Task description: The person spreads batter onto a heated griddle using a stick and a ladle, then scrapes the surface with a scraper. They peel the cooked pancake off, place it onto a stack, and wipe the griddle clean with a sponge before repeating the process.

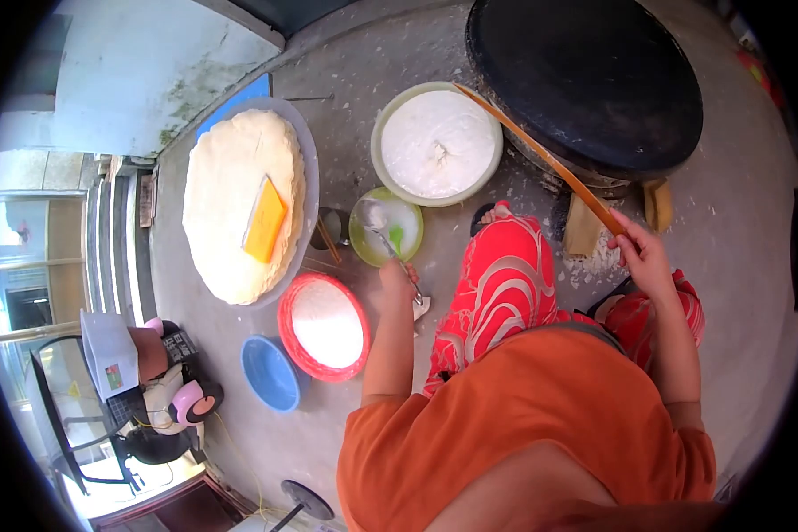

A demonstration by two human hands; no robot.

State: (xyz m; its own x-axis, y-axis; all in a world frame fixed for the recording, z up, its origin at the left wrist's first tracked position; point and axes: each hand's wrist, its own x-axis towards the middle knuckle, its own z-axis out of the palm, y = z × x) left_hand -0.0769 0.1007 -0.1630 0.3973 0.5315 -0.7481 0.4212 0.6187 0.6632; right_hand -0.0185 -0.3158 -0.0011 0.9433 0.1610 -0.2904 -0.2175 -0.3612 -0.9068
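My left hand [397,277] is closed around the handle of a metal ladle [383,232], whose bowl is over a green bowl [416,252] with whitish contents and a bright green object [396,236]. My right hand [643,255] grips the near end of a long, thin wooden stick [554,162]. Its far end reaches the rim of a large basin [375,160] of white batter [439,146]. Beside the stick stands a round black griddle [585,80], its dark top bare.
To the left, a tray [310,177] holds a thick stack of pale flatbreads [230,204] with an orange-yellow scraper [264,222] on top. Nearer are a red basin [362,346] of white contents and a blue basin [275,377]. Wood blocks [582,229] lie below the griddle.
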